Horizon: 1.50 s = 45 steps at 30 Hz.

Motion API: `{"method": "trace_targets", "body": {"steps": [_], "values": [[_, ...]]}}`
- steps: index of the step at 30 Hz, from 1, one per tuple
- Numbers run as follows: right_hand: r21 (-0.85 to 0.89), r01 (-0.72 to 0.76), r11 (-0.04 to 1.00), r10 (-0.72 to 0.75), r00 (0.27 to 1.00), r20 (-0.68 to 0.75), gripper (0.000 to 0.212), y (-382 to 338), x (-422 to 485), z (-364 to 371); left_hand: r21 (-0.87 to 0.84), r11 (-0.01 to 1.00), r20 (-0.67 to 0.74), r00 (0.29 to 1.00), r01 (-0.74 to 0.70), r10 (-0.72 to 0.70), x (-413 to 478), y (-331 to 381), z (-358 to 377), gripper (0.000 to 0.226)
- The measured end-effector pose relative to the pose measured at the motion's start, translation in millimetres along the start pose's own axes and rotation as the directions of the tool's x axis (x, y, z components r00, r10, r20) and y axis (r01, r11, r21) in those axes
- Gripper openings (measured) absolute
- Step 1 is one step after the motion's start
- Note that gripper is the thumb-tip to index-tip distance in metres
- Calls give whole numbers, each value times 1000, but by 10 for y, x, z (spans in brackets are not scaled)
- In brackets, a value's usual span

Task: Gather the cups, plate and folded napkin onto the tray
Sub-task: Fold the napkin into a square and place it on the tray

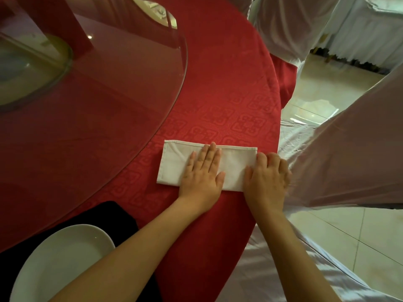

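Both hands are down on the white folded napkin (185, 165), which lies flat on the red tablecloth (229, 94) near the table's edge, a long rectangle running from nine o'clock to three o'clock across the middle of the view. The left hand (201, 176) is spread flat on the napkin's middle, fingers together and pointing to twelve o'clock, palm pressing the cloth, gripping nothing. The right hand (267, 179) sits at the napkin's three o'clock end, fingers curled over that short edge; whether they actually pinch the fabric I cannot tell. Down at seven o'clock, the white plate (58, 262) rests on a black tray (113, 214), partly hidden by the left forearm, well apart from the napkin. So the plate is on the tray and the napkin is not. At ten o'clock the big glass turntable (109, 83) covers the centre of the table, its rim curving past just beyond the napkin. Off at three o'clock a chair in a pale cover (349, 160) stands just beside the table, close to the right hand, with shiny floor tiles (316, 101) showing behind it.
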State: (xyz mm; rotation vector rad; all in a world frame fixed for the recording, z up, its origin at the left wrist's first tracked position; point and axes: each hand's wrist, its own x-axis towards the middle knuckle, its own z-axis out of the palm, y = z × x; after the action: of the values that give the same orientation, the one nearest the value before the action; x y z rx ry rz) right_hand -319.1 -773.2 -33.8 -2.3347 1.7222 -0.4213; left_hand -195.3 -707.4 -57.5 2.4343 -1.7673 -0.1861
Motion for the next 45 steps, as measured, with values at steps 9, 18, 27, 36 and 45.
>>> {"method": "trace_targets", "body": {"steps": [9, 18, 27, 36, 45], "values": [[308, -283, 908, 223, 950, 217, 40, -161, 208, -182, -21, 1000, 45, 999, 5, -4, 12, 4, -16, 60], [599, -371, 709, 187, 919, 348, 31, -238, 333, -272, -463, 886, 38, 999, 8, 11, 25, -80, -268, 50], [839, -104, 535, -244, 931, 272, 27, -843, -160, -329, -886, 100, 385, 838, 453, -386, 62, -477, -945, 39], [495, 202, 845, -243, 970, 19, 62, -693, -593, 104, -804, 423, 192, 855, 418, -481, 68, -731, -930, 17], [462, 272, 844, -212, 961, -179, 39, -820, -588, 258, -826, 348, 263, 849, 443, -458, -61, -719, -864, 59]]}}
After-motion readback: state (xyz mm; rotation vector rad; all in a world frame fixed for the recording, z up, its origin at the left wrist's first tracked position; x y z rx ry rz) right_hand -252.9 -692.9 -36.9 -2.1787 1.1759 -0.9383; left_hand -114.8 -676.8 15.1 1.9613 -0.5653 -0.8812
